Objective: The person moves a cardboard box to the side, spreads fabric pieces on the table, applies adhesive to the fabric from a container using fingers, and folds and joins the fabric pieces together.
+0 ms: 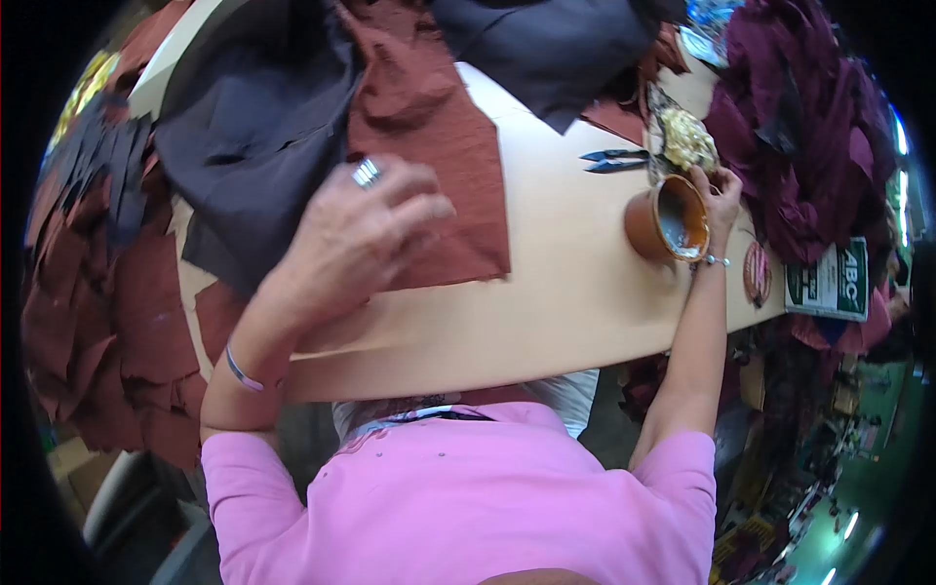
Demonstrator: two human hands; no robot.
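Observation:
My left hand point(366, 229), a little blurred, hovers over a rust-brown cloth piece point(458, 195) with its fingers loosely bent and apart. Nothing shows in it; a silver ring sits on it. Under and beside that piece lie dark grey cloth pieces point(258, 127). At the right, my right hand point(720, 200) has its fingers closed beside the rim of a brown pot point(643, 226) with whitish residue inside. What the fingers grip is hidden. Just beyond them sits a crumpled cream clump point(687, 139). Dark-handled snips point(619, 161) lie left of it.
Rust-brown cloth pieces point(146, 322) hang over the table's left edge. A maroon cloth heap point(780, 117) fills the right side. Near it are a reddish oval item point(757, 273) and a green-and-white box marked ABC point(829, 281). The pale tabletop point(556, 312) curves along my front.

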